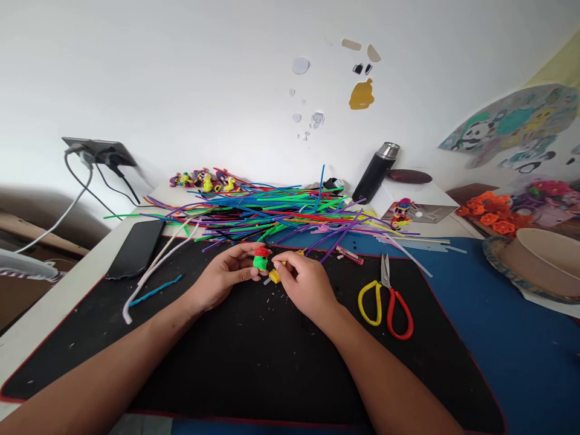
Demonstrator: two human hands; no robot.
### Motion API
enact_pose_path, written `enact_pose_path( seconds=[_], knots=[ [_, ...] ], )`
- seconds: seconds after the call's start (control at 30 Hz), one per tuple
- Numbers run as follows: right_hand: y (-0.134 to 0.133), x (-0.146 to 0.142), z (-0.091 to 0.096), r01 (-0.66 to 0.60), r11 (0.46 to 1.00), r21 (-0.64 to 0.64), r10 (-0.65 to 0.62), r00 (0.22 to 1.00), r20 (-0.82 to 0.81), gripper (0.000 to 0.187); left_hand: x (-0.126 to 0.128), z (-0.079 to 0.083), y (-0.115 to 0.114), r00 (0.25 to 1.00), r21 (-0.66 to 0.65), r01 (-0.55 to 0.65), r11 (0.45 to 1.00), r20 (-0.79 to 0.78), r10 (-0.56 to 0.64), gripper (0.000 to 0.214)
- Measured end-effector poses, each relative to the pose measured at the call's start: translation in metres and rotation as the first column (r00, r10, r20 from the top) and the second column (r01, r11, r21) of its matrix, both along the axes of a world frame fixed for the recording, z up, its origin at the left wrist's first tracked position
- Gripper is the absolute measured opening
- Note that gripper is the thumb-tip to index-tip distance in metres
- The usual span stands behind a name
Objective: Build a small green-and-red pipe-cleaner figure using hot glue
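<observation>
My left hand (229, 273) grips a small fuzzy pipe-cleaner figure (260, 263), red on top and green below, between thumb and fingers. Close on its right, my right hand (306, 281) has its fingertips pinched together; whatever is between them is too small to make out. Partly hidden behind the right hand lies a yellow object (275, 276), its kind unclear. Both hands are over the black mat (254, 368), where tiny scraps are scattered. To the right of my right hand, scissors (385, 296) with one yellow and one red handle lie with blades nearly together.
A heap of coloured pipe cleaners (272, 208) spreads along the back. Finished figures (203, 180) sit behind it at left. A phone (136, 249), a twisted blue pipe cleaner (155, 290), a black thermos (375, 172), a white box (421, 205) and a round container (534, 272) surround the mat.
</observation>
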State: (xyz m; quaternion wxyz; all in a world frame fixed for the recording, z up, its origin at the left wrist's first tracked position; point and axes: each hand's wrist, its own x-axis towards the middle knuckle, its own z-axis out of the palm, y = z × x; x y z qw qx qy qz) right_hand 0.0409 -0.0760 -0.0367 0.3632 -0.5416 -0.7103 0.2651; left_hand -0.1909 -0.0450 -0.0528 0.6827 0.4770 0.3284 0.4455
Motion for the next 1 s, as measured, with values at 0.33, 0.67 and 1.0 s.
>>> enact_pose_path(
  seconds=[0.33,0.67,1.0],
  knots=[
    [-0.0002,0.0006,0.0016,0.002,1.0,0.006,-0.002,1.0,0.003,0.022,0.0014,-0.0009,0.0005,1.0,0.002,-0.009,1.0,0.004,0.009,0.051],
    [0.0002,0.0008,0.002,0.008,1.0,0.016,-0.008,1.0,0.02,0.021,0.0013,-0.0024,-0.0003,0.999,0.015,-0.016,1.0,-0.031,0.016,0.051],
    [0.0,0.0002,0.0012,0.008,1.0,0.015,-0.008,1.0,0.013,0.017,0.002,-0.003,-0.0011,0.998,0.024,-0.039,0.999,-0.042,0.04,0.053]
  ],
)
